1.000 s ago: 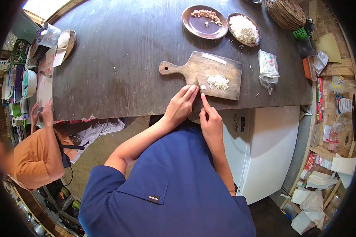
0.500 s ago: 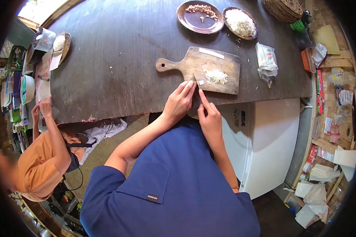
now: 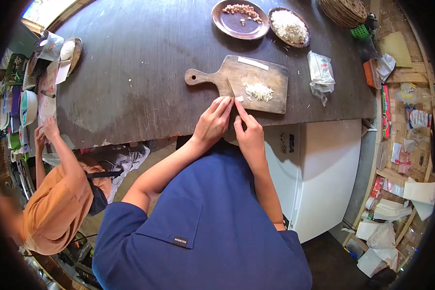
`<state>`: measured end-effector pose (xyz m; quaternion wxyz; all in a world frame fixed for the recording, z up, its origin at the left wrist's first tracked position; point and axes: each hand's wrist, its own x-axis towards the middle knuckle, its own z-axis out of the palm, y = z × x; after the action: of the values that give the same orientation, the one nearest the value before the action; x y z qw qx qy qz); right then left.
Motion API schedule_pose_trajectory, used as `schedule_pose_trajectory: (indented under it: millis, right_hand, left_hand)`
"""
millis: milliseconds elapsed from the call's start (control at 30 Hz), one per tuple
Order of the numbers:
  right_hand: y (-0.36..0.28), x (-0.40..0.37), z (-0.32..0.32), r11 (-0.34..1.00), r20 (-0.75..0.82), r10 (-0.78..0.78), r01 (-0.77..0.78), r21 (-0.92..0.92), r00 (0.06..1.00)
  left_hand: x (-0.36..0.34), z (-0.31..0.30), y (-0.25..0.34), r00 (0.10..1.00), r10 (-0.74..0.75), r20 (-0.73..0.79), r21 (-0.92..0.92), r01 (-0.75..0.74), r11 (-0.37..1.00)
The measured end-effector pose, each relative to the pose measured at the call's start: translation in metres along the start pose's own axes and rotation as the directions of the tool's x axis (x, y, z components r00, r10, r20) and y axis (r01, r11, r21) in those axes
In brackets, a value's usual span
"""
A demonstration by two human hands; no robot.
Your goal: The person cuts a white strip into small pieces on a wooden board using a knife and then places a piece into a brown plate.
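Note:
A wooden cutting board with a round handle lies near the front edge of the table. At its near left edge, the bunched fingers of my left hand press on a small white piece, mostly covered by the fingertips. My right hand is closed on a knife, index finger stretched forward along it; the handle is hidden in the palm. Thin white shreds lie heaped on the board, right of the blade. A flat white strip rests along the board's far edge.
Beyond the board stand a brown plate of small brown pieces and a bowl heaped with white shreds. A plastic packet lies to the right. At left, a person in an orange shirt works at the table.
The whole view has shifted slightly, so the board and plates appear a little further left and up. My hands stay at the same edge of the board, with the knife still at the white piece.

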<state>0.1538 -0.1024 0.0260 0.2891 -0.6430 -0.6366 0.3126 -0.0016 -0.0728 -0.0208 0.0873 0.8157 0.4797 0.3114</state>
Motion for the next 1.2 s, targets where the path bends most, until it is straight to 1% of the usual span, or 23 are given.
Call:
schedule_pose_trajectory:
  millis: [100, 167, 233, 300, 367, 433, 500, 567, 633, 700, 767, 833, 900, 933, 967, 1067, 1133, 1167, 1200]
  right_hand:
    - [-0.008, -0.014, -0.011, 0.998, 0.053, 0.060, -0.060, -0.004, 0.997]
    - [-0.004, -0.025, -0.011, 0.998, 0.037, 0.059, -0.058, -0.024, 0.998]
    - [-0.005, -0.018, -0.008, 0.997, 0.049, 0.071, -0.070, -0.026, 0.996]
    - [-0.004, -0.005, -0.003, 0.997, 0.052, 0.076, -0.075, -0.020, 0.996]
    - [0.000, 0.008, 0.002, 0.999, 0.006, -0.026, 0.026, 0.047, 1.000]
    - [-0.002, -0.001, -0.002, 0.998, -0.013, -0.049, 0.050, 0.025, 0.999]
    - [0.001, -0.018, -0.006, 0.999, 0.044, 0.042, -0.041, -0.015, 0.998]
    - [0.003, -0.024, -0.005, 0.998, 0.043, 0.056, -0.054, -0.025, 0.998]
    - [0.006, -0.014, 0.000, 1.000, 0.015, 0.009, -0.009, 0.005, 1.000]
    - [0.002, -0.002, 0.002, 1.000, 0.015, 0.017, -0.017, -0.002, 1.000]
    - [0.000, 0.007, 0.000, 0.997, 0.004, -0.057, 0.057, 0.048, 0.998]
    - [-0.004, 0.001, -0.009, 0.997, 0.022, -0.044, 0.042, 0.069, 0.999]
    - [-0.016, -0.011, -0.023, 0.987, 0.128, 0.159, -0.160, -0.006, 0.979]
    - [-0.014, -0.019, -0.024, 0.993, 0.095, 0.102, -0.107, 0.052, 0.990]
    - [-0.012, -0.022, -0.024, 0.993, 0.097, 0.103, -0.108, 0.052, 0.990]
    - [-0.001, -0.027, -0.022, 0.993, 0.064, 0.058, -0.064, 0.104, 0.996]
    - [0.003, -0.024, -0.022, 0.990, 0.037, -0.024, 0.019, 0.143, 0.999]
    - [0.003, -0.023, -0.025, 0.989, 0.031, -0.026, 0.021, 0.147, 0.999]
    - [-0.002, -0.022, -0.029, 0.986, 0.097, 0.069, -0.083, 0.144, 0.993]
  left_hand:
    - [0.003, 0.003, -0.004, 0.999, 0.013, -0.031, 0.032, -0.012, 0.999]
    - [0.000, 0.002, -0.001, 1.000, -0.005, -0.022, -0.013, 0.004, 1.000]
    - [0.000, 0.003, -0.002, 1.000, -0.010, -0.016, -0.028, 0.009, 1.000]
    - [0.000, 0.002, -0.003, 1.000, 0.008, -0.012, -0.005, -0.008, 1.000]
    - [-0.002, 0.005, -0.001, 1.000, -0.004, -0.022, -0.026, 0.003, 1.000]
    - [0.001, 0.004, -0.003, 0.999, -0.012, -0.041, -0.036, 0.010, 0.999]
    - [0.000, 0.003, -0.001, 0.999, -0.013, -0.041, -0.010, 0.012, 1.000]
    - [-0.001, 0.003, 0.000, 0.999, -0.021, -0.034, -0.023, 0.020, 1.000]
    - [-0.001, 0.002, -0.001, 1.000, -0.018, -0.020, -0.037, 0.017, 0.999]
    - [-0.001, 0.001, -0.002, 1.000, -0.002, -0.014, -0.038, 0.002, 0.999]
    - [0.000, 0.002, -0.002, 0.998, -0.024, -0.050, -0.058, 0.022, 0.998]
    - [0.003, -0.001, -0.001, 0.998, -0.023, -0.054, -0.047, 0.021, 0.999]
    - [0.002, -0.004, -0.001, 0.998, -0.036, -0.055, -0.040, 0.034, 0.999]
    - [0.002, -0.006, 0.000, 0.998, -0.057, -0.033, -0.074, 0.054, 0.996]
    - [0.002, -0.007, 0.000, 0.997, -0.077, -0.009, -0.108, 0.075, 0.991]
    - [0.001, -0.014, -0.005, 0.999, -0.039, 0.000, -0.066, 0.039, 0.997]
    - [0.001, -0.017, -0.012, 1.000, -0.015, 0.002, -0.036, 0.015, 0.999]
    - [0.001, -0.018, -0.015, 1.000, 0.002, 0.008, -0.009, -0.002, 1.000]
    - [0.002, -0.019, -0.017, 1.000, 0.008, 0.009, -0.006, -0.008, 1.000]
